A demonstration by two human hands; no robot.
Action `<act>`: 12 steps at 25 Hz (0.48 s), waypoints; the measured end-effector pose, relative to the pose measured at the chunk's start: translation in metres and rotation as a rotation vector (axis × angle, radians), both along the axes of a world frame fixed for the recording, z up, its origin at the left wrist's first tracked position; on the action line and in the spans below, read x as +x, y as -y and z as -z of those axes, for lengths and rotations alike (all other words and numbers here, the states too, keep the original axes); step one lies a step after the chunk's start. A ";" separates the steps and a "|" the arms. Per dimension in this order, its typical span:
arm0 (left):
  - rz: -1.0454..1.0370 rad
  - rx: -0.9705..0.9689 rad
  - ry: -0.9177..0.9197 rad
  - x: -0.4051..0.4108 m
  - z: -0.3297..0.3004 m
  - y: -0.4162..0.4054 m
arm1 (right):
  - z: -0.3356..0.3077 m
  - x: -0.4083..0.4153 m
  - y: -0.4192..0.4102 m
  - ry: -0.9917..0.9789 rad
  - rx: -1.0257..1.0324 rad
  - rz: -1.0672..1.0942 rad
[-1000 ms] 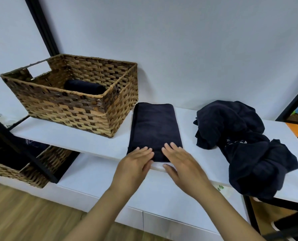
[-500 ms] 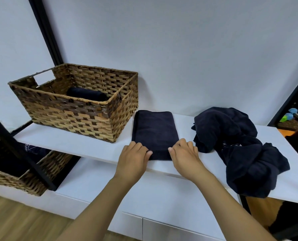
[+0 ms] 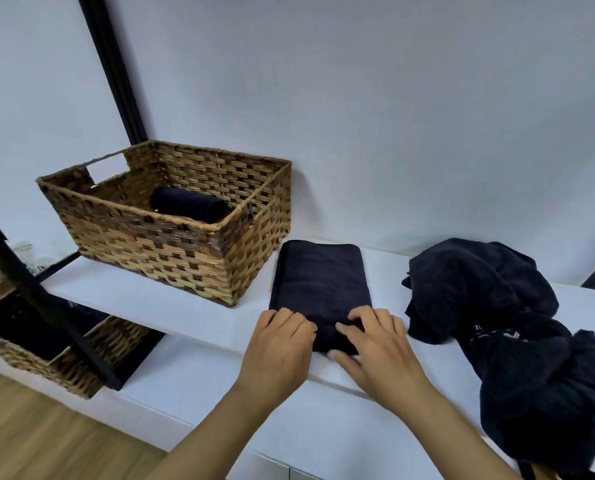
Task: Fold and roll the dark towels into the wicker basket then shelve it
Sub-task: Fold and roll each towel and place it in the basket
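- The left hand (image 3: 278,344) lies on the near left corner of the folded dark navy rectangular towel (image 3: 320,285), its fingers curled over the near edge and gripping it.
- The right hand (image 3: 375,344) is just beside the left hand, on the towel's near right corner; its fingers bend down onto the cloth and the thumb tucks under the near edge, pinching the fold.
- The folded towel lies flat on the white counter (image 3: 171,303) and stretches away from both hands toward the pale wall.
- Beyond the left hand and further left, touching or nearly touching the towel's far left side, stands the brown woven wicker basket (image 3: 171,247), upright on the counter.
- Inside the basket lies one rolled dark towel (image 3: 188,206) on its side.
- To the right of the right hand, near but apart from the folded towel, sits a crumpled heap of dark navy towels (image 3: 518,327), part of it drooping over the counter's front edge.
- Below and left of the left hand, a second wicker basket (image 3: 77,362) sits on a lower level behind a black frame bar (image 3: 46,306).
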State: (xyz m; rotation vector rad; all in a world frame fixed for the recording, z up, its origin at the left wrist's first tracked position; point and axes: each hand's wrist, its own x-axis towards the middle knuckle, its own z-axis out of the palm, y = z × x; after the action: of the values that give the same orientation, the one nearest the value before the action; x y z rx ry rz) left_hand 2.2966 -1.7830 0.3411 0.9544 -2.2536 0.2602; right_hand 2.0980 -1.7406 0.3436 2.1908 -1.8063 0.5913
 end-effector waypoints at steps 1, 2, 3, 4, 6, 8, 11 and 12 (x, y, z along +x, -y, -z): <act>0.015 0.044 -0.005 0.006 0.003 -0.001 | -0.004 -0.002 0.004 0.002 0.026 0.001; 0.006 0.092 0.001 0.010 0.005 0.000 | -0.007 -0.004 0.011 0.036 0.064 -0.003; -0.007 0.118 0.017 0.012 0.005 0.001 | -0.010 -0.004 0.016 0.081 0.103 -0.004; -0.020 0.149 0.041 0.011 0.002 0.002 | -0.012 -0.002 0.020 0.095 0.129 -0.002; -0.056 0.187 0.092 0.005 -0.003 0.009 | -0.012 0.005 0.021 0.001 0.069 0.027; -0.113 0.221 0.159 -0.001 -0.007 0.017 | -0.008 0.008 0.017 -0.084 -0.007 0.008; -0.183 0.269 0.244 -0.004 -0.015 0.028 | -0.003 0.007 0.019 -0.004 0.027 -0.003; -0.190 0.315 0.270 -0.007 -0.020 0.032 | -0.004 0.007 0.022 0.020 0.048 0.029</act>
State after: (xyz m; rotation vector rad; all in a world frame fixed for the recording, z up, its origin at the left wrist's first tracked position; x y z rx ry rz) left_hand 2.2891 -1.8153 0.3613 1.3735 -2.4996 0.1232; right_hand 2.1050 -1.7626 0.3479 2.1936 -1.8780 0.5717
